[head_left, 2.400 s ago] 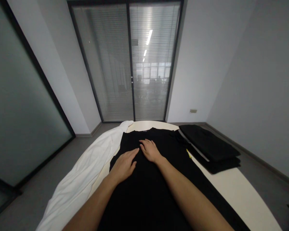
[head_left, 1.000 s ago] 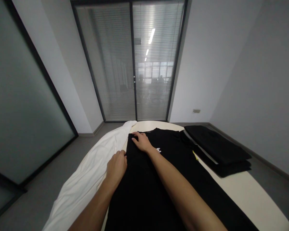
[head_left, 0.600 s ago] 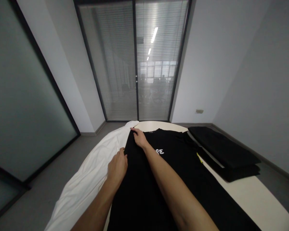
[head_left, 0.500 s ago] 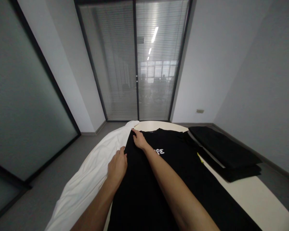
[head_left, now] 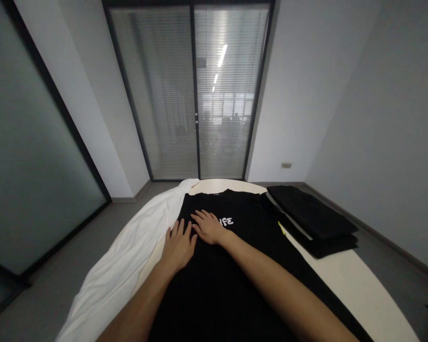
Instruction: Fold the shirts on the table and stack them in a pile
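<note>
A black T-shirt (head_left: 249, 266) lies spread on the table, its collar toward the far edge and a white print (head_left: 226, 221) on its chest. My left hand (head_left: 179, 247) rests on the shirt's left edge, fingers spread and pointing away from me. Just right of it, my right hand (head_left: 209, 227) lies flat on the chest beside the print, partly covering it. Neither hand grips the fabric. Along the left side of the table runs a white cloth (head_left: 128, 251), rumpled, apart from both hands.
A stack of folded black clothes (head_left: 312, 218) sits on the right of the pale table (head_left: 371, 280). Between stack and shirt lies a small yellow item (head_left: 281, 228). Beyond the table stand a glass door with blinds (head_left: 221, 142) and white walls.
My right hand has come back from the shirt's far left corner onto the chest, its fingers now spread. My left hand's fingers have opened out on the shirt's edge. The view has shifted slightly.
</note>
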A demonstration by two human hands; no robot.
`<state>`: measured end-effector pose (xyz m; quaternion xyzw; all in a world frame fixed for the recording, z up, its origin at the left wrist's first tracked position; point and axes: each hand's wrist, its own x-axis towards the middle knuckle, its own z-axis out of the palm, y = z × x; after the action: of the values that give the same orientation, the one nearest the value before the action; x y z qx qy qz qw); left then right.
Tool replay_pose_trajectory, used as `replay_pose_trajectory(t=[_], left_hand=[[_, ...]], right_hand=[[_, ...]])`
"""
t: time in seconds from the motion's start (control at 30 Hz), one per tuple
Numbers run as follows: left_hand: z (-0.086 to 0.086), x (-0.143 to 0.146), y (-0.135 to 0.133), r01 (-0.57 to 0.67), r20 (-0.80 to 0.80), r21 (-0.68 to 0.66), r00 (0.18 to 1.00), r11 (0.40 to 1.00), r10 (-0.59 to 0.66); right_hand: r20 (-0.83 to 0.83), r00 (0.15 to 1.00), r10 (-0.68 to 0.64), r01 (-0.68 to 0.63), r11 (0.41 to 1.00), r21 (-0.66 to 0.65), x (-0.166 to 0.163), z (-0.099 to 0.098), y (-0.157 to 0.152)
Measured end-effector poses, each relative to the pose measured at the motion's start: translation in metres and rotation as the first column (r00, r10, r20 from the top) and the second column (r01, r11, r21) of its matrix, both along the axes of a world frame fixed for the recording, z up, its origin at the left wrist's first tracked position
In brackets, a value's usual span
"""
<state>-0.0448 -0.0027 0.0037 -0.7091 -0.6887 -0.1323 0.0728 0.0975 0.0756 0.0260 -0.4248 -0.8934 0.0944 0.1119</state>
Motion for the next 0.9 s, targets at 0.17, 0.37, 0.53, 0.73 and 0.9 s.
replay_pose_trajectory(t=[0.17, 0.37, 0.53, 0.73, 0.9], left_hand=[[-0.002, 0.010, -0.007, 0.062, -0.053, -0.019, 0.997, 0.998, -0.063], [-0.005, 0.014, -0.007, 0.148, -0.032, -0.058, 0.988, 0.987, -0.150], [-0.001, 0.019, -0.008, 0.129, -0.059, -0.102, 0.989, 0.986, -0.136], [0.000, 0.022, -0.006, 0.123, -0.100, -0.122, 0.986, 0.985, -0.135], [-0.001, 0.024, -0.003, 0.122, -0.107, -0.126, 0.985, 0.984, -0.136]], right_hand=[[-0.017, 0.996, 0.091, -0.091, 0.995, -0.036, 0.050, -0.004, -0.009], [-0.017, 0.997, -0.072, 0.073, 0.985, 0.155, 0.089, 0.008, -0.015], [0.013, 0.860, -0.510, 0.487, 0.828, 0.278, 0.147, 0.023, 0.016], [0.073, 0.735, -0.674, 0.613, 0.707, 0.351, 0.194, 0.002, 0.038], [0.061, 0.677, -0.733, 0.671, 0.650, 0.358, 0.197, -0.004, 0.042]])
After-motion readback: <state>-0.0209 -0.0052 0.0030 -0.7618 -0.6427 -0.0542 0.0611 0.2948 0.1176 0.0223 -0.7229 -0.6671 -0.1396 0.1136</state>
